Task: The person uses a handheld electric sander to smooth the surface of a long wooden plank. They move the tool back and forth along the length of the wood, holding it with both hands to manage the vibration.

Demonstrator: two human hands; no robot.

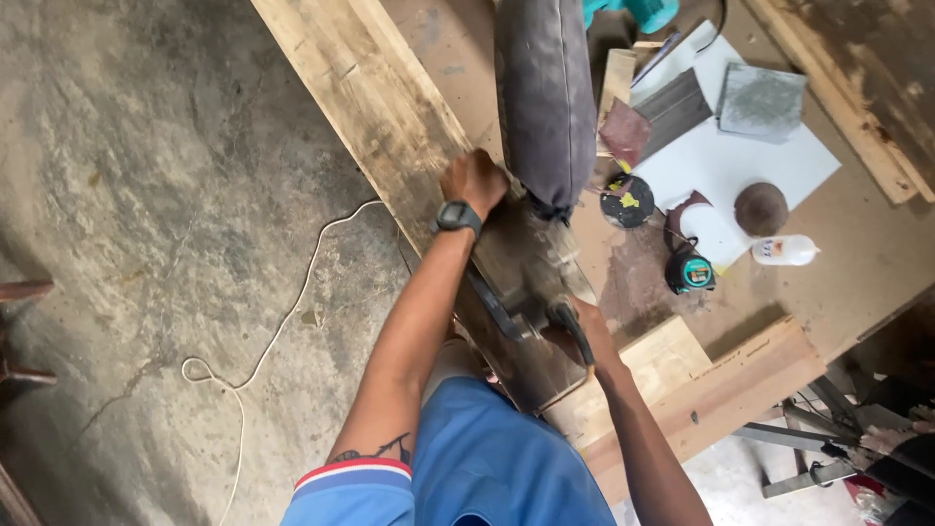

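Wood: our long plank (390,107) lies aslant across the bench (867,263).
Sander: our belt sander (531,263), grey dust bag (545,97) attached, sits on the plank.
Left hand (474,182): closed over its front knob.
Right hand (584,321): gripping its rear handle.
Nearby: tape measure (690,274), white bottle (784,251).

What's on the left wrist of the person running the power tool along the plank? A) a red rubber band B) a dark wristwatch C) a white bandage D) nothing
B: a dark wristwatch sits on the wrist just behind the left hand, which presses on the front of the power tool over the long plank.
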